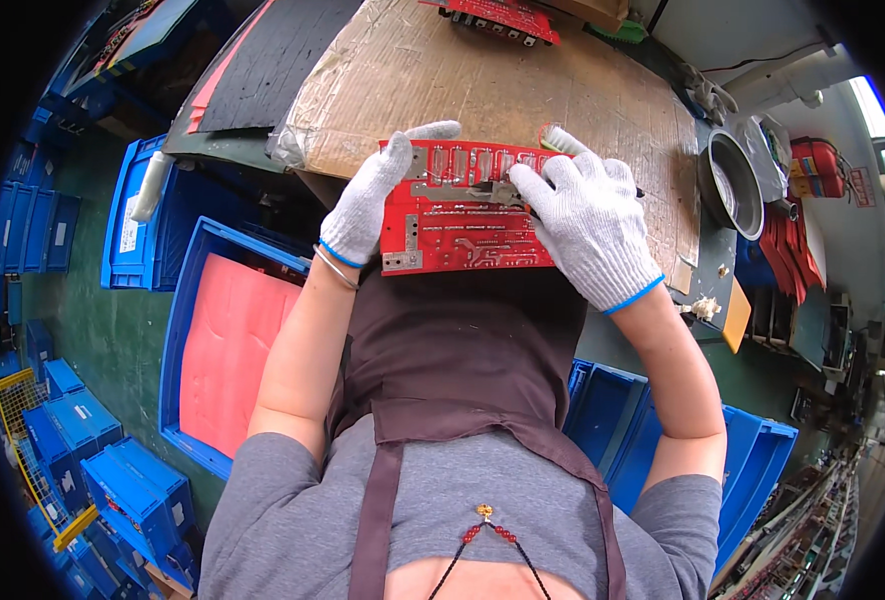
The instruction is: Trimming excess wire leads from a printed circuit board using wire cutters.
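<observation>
Between my hands a red circuit board (453,225) is held over the near edge of the workbench, its face with silvery solder strips turned up. My left hand (368,200) is closed on the board's left edge, thumb side up along the top corner. Over the board's right part, my right hand (593,215) is closed round a hand tool with a grey metal tip (493,193). The tip lies against the board's middle, while the grip is mostly hidden by my fingers. Both hands wear white knitted gloves with blue cuffs.
Brown cardboard (363,95) covers the workbench. Another red board (503,20) lies at its far edge. A metal bowl (731,185) stands at the right. Pink foam sheet (233,345) fills a blue crate at my left; more blue crates (653,440) stand at my right.
</observation>
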Tool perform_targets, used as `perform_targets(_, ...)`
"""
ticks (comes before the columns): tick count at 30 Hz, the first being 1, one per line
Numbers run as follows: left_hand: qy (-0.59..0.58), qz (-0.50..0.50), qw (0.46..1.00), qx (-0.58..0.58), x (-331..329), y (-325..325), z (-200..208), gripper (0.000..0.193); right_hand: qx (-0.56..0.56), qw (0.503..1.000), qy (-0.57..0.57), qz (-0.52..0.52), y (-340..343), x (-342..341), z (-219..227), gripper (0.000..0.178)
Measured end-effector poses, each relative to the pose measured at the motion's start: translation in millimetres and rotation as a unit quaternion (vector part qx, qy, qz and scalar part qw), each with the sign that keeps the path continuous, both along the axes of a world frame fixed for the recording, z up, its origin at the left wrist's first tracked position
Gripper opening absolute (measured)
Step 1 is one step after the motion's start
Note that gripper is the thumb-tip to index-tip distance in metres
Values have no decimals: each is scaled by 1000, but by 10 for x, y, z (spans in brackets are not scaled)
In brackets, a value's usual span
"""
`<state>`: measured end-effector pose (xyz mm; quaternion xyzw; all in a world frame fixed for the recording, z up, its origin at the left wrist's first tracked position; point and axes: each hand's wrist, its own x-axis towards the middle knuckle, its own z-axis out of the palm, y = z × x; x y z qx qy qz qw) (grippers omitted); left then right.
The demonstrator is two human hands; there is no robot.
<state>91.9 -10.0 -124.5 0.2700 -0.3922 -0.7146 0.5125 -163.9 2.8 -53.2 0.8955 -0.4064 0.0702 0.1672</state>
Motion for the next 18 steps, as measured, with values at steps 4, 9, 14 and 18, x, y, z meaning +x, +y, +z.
perform_targets(4,4,-5,1000,3,9,-3,-28,74,-22,998,26,47,-117,-39,66,45)
perform_targets(9,5,-10,1000,-5,14,-17,-51,73,-1,998,17,54,-149,-68,79,39)
perform_targets(14,-4,-4,1000,-14,12,-17,-48,72,0,999,9,40,-123,-71,52,45)
perform_targets(18,0,-5,1000,-3,8,-7,-18,71,-15,998,36,53,-164,-52,126,43)
